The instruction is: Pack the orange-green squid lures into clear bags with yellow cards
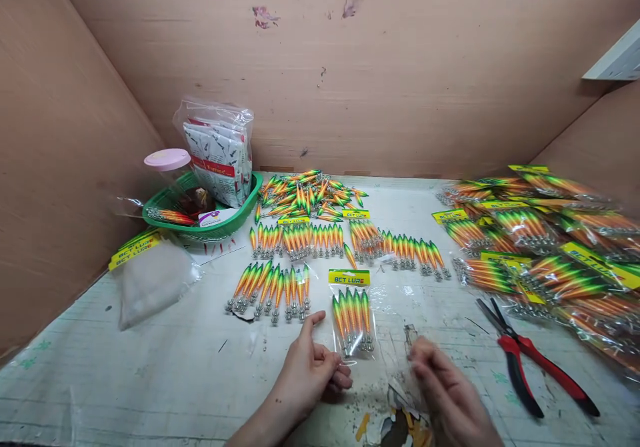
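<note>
In the head view, a clear packet of squid lures (353,317) lies on the table under a yellow header reading "BCT LURE". The lures are green and orange with silvery hook crowns. At the packet's lower left corner is my left hand (307,370), its index finger stretched out and the other fingers loosely bent, not visibly holding anything. To the packet's right, my right hand (447,390) is slightly blurred with curled fingers pressed together; whatever they may hold is hidden. Lures in rows (273,290) lie beyond my left hand.
Red-handled pliers (533,360) lie right of my right hand. Filled lure packets (530,233) pile up at the right. A heap of loose lures (310,193) sits at the back. A green basket (220,228) and empty header bags (155,277) stand left. Torn scraps (400,427) lie in front.
</note>
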Demonstrator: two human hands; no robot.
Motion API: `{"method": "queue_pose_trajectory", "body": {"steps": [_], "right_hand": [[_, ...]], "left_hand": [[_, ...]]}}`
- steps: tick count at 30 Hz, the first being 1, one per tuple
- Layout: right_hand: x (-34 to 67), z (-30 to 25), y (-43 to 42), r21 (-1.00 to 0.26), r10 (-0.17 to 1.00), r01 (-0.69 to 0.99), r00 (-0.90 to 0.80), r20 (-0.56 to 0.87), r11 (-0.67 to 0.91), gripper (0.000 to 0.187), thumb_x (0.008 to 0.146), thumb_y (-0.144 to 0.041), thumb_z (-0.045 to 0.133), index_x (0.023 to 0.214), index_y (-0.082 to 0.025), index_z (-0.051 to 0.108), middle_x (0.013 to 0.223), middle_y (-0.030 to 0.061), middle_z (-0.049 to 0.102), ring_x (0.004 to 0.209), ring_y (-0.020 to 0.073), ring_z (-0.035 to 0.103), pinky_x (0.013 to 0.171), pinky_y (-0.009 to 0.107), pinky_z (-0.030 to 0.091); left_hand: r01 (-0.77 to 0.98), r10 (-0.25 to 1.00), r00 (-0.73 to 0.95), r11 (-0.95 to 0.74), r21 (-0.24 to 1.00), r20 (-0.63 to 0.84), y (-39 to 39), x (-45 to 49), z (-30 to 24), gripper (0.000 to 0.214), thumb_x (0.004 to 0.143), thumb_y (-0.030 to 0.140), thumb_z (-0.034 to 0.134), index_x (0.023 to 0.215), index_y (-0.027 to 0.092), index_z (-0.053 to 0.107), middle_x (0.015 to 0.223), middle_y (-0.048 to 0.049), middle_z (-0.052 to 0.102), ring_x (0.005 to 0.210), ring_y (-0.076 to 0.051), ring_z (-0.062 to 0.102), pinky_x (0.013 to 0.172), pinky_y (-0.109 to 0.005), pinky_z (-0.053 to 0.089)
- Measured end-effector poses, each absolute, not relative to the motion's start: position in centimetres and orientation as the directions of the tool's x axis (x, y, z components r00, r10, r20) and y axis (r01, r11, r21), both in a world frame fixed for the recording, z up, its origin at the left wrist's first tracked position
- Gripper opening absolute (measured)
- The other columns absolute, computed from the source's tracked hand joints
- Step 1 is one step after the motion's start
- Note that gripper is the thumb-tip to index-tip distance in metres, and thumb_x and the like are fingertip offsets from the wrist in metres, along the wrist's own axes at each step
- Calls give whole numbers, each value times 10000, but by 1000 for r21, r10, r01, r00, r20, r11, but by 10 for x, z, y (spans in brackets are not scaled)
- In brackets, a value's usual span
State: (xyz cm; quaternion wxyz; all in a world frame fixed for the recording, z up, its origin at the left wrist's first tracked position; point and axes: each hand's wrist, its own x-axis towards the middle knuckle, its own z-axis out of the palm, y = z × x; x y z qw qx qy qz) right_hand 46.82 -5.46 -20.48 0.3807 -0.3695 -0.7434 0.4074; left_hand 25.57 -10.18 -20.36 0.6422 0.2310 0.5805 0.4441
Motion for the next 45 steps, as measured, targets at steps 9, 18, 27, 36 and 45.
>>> {"method": "queue_pose_trajectory", "body": {"steps": [9, 18, 27, 36, 45], "right_hand": [[550, -210, -17, -58, 775, 923, -284, 565, 380, 320, 916, -321, 331, 945, -146, 598, 811, 120, 584, 727, 265, 496, 595, 395, 395], [443, -191, -54, -226, 509, 463, -695, 508, 857, 181, 856, -198, 521, 1025, -132, 515, 1026, 126, 511, 947, 226, 444, 802, 357, 394], [415, -204, -42, -252, 593, 550, -624, 509, 796, 227, 745, -255, 587, 935, -144, 527, 980, 106, 523, 896, 237, 418, 761, 365, 352], [409, -202, -38, -273, 601, 545, -625, 499, 793, 271, 758, -210, 557, 1016, -130, 540, 977, 110, 528, 889, 236, 425, 768, 385, 376], [471, -194, -30, 42, 220, 278, -835, 504, 960, 238, 849, -75, 453, 1051, -88, 577, 1087, 139, 601, 1027, 237, 524, 871, 420, 460]], "left_hand": [[288, 920, -54, 388, 876, -389, -123, 241, -199, 555, 907, 386, 338, 1391, 160, 188, 680, -22, 575, 522, -173, 585, 523, -299, 485], [809, 915, 325, -401, 429, 241, -101, 227, -203, 676, 771, 288, 580, 1385, 152, 333, 1435, -123, 348, 1346, -281, 280, 1071, -493, 331], [794, 895, 427, -441, 418, 132, -83, 220, -200, 647, 755, 288, 591, 1355, 125, 411, 1418, -132, 379, 1341, -282, 309, 1091, -511, 296], [801, 883, 416, -469, 373, 218, -75, 222, -206, 502, 817, 261, 556, 1295, 142, 462, 1371, -115, 448, 1323, -255, 346, 1105, -502, 273], [662, 670, 621, -726, 186, 406, -97, 182, -197, 540, 808, 69, 460, 1338, 165, 433, 1383, -115, 431, 1352, -263, 291, 1098, -499, 272]]}}
